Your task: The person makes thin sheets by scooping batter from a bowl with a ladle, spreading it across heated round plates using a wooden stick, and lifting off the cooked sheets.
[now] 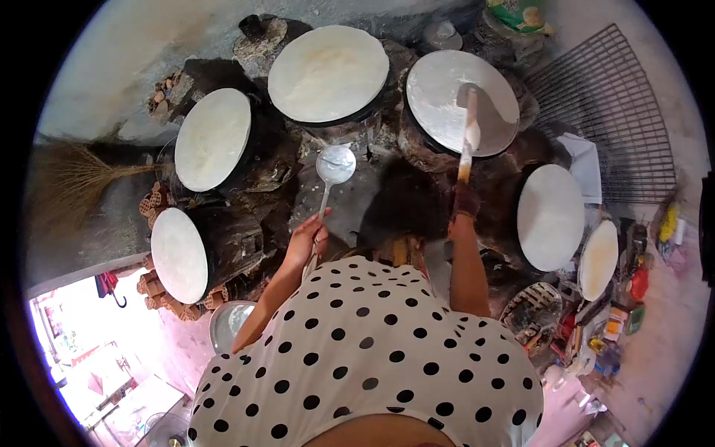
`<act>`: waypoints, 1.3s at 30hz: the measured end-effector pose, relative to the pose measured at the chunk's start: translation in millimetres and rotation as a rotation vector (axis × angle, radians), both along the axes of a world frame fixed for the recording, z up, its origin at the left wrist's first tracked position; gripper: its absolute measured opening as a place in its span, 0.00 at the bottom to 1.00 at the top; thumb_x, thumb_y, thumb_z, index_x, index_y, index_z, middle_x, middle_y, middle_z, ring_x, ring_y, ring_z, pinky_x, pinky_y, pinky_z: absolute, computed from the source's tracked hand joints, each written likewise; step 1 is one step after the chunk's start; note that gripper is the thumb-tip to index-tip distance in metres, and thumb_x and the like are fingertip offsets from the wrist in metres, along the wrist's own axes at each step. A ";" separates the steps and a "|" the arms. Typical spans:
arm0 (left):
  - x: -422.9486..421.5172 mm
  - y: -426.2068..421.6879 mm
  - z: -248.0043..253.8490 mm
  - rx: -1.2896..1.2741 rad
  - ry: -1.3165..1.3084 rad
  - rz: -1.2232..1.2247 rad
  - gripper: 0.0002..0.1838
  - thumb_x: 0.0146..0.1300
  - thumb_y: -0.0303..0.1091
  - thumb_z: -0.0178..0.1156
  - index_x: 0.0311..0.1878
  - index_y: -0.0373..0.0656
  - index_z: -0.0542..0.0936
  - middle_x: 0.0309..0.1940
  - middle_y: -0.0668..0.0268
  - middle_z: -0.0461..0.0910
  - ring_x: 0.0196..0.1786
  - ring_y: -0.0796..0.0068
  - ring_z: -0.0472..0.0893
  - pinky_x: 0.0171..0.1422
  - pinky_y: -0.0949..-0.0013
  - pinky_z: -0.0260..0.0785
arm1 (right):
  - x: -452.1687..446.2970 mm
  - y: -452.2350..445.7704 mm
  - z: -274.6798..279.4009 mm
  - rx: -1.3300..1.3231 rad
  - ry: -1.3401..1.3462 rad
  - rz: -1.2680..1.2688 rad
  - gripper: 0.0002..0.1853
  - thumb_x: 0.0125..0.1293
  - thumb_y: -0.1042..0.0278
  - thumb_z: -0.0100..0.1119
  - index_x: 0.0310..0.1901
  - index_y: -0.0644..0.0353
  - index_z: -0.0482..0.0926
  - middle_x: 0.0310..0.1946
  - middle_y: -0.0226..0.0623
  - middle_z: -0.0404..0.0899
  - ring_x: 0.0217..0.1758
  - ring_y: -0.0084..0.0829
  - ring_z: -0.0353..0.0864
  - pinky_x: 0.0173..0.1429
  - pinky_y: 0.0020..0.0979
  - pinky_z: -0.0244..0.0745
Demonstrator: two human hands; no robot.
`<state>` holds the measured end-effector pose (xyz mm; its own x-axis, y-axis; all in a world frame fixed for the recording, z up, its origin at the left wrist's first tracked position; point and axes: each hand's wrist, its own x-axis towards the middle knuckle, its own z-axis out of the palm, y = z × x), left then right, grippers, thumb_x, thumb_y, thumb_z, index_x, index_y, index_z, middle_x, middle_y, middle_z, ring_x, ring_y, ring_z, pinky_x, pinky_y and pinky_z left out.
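Note:
My left hand [307, 237] is closed around the long handle of a metal ladle [336, 164], whose round bowl is coated with white batter. My right hand [465, 201], dark in shadow, grips a wooden-handled spreader [470, 138] coated with white. Its far end rests on a round griddle [500, 141]. White batter [439, 89] covers much of that griddle, while a grey patch shows at its right side. To the left, a second round griddle [329, 73] carries a full, smooth white layer.
More white-topped round griddles stand around me: left [213, 139], lower left [179, 255] and right [551, 217]. A straw broom [82, 179] lies at far left. A wire rack [611, 112] leans at right, near a basket [532, 309] and a pale round disc [598, 261].

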<state>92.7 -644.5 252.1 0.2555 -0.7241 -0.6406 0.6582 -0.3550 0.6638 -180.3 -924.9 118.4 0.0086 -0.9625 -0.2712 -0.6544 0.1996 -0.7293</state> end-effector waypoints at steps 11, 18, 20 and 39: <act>-23.0 -45.0 18.5 0.011 0.057 -0.076 0.21 0.75 0.35 0.40 0.67 0.39 0.63 0.18 0.74 0.59 0.16 0.82 0.60 0.20 0.75 0.55 | -17.6 -5.8 -27.5 0.011 0.214 0.418 0.24 0.64 0.43 0.49 0.51 0.55 0.75 0.36 0.44 0.80 0.39 0.40 0.79 0.42 0.42 0.71; -43.2 -77.9 17.6 -0.002 0.057 -0.052 0.21 0.74 0.35 0.39 0.66 0.38 0.63 0.18 0.75 0.59 0.15 0.83 0.59 0.20 0.75 0.55 | -95.0 -62.9 9.7 0.246 0.278 0.152 0.28 0.66 0.43 0.46 0.59 0.54 0.71 0.43 0.48 0.80 0.47 0.42 0.79 0.48 0.45 0.72; -54.5 -90.4 21.5 0.017 0.048 -0.050 0.20 0.74 0.34 0.39 0.66 0.39 0.64 0.18 0.75 0.59 0.15 0.83 0.59 0.20 0.75 0.55 | -88.3 -59.8 2.6 0.174 0.326 0.276 0.26 0.66 0.43 0.47 0.56 0.55 0.73 0.40 0.47 0.80 0.46 0.42 0.80 0.47 0.45 0.73; -75.1 -131.9 39.4 -0.033 0.043 -0.089 0.21 0.75 0.35 0.39 0.67 0.39 0.62 0.17 0.76 0.56 0.15 0.83 0.57 0.20 0.75 0.52 | -57.5 -84.6 20.0 -0.574 -0.004 0.088 0.20 0.70 0.57 0.49 0.58 0.59 0.73 0.58 0.41 0.75 0.56 0.35 0.76 0.54 0.37 0.75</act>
<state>17.6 -776.5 291.5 0.1620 -0.7634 -0.6252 0.6529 -0.3922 0.6480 -237.8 -1009.5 138.3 0.0950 -0.9511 0.2938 -0.6477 -0.2831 -0.7074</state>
